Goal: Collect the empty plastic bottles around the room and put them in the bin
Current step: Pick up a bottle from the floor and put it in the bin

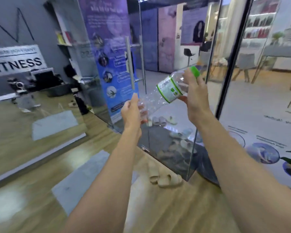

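Bottle [151, 100]: clear plastic, crumpled along the lower body, with a green-and-white label [170, 89] and a green cap [195, 71]. It is held in the air in front of the glass door [151, 52], tilted, with the cap end up and to the right and the base end down and to the left.

Left hand [133, 111]: fingers curled round the base end of the bottle, thumb raised along its side. Right hand [192, 91]: wrapped round the neck and shoulder just below the cap, thumb pressed under the edge of the label. Both hands grip the bottle, and both forearms are stretched out toward the glass door.

Door handle [130, 64]: a long upright metal bar on the glass door, left of the bottle. Banner [111, 47]: blue and purple, standing upright just left of the glass door. Beige slippers [165, 178]: a pair on the wooden floor [158, 209], on the near side of the glass door at its lower corner. More slippers [161, 121] lie on the far side of the glass door, seen through the pane. Grey mat [84, 179]: on the floor, left of the glass door and nearer the camera. Sign [17, 63] reading "FITNESS": well to the left of the glass door, on the grey wall.
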Motion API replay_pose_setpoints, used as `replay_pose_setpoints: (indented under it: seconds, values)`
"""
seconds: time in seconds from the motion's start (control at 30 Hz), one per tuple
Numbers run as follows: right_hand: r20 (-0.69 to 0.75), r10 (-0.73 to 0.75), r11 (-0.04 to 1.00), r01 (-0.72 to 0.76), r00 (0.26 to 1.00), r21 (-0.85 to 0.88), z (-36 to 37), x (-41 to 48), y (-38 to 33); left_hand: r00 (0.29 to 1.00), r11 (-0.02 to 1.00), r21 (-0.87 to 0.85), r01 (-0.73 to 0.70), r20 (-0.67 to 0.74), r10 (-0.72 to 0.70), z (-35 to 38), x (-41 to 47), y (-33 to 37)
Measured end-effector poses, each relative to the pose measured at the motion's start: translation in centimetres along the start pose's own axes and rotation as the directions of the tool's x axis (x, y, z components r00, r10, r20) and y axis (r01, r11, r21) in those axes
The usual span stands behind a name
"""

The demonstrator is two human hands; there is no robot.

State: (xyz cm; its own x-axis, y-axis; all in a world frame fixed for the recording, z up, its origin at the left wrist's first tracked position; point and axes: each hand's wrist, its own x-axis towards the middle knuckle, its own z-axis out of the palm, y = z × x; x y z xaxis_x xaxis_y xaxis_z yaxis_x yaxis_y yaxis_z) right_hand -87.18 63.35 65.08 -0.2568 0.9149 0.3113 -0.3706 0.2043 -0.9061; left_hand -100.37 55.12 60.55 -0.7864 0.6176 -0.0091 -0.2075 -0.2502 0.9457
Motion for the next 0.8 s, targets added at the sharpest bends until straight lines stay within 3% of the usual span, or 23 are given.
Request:
replay_pose_setpoints:
  seconds: [0.1,0.3,0.6,0.8]
  values:
    - [0.105,-0.071,0.995,0.063,0.992,0.076,6.8,-2.4,-2.2,0.991,0.996,0.022,-0.088,-0.096,0.090,-5.5,-0.2,5.2]
    - [0.159,-0.118,0.983,0.093,0.980,0.156,21.1,-9.6,-2.9,0.947,0.983,0.080,-0.167,-0.265,0.183,-19.1,-2.9,12.9]
    - [0.293,-0.037,0.977,-0.027,0.955,0.210,41.5,-25.0,-1.2,0.829,0.964,0.208,-0.165,-0.500,0.250,-42.8,-8.0,21.7]
    - [0.430,0.025,0.975,-0.116,0.902,0.188,53.4,-32.4,1.3,0.752,0.973,0.187,-0.138,-0.619,0.226,-55.9,-9.1,24.7]
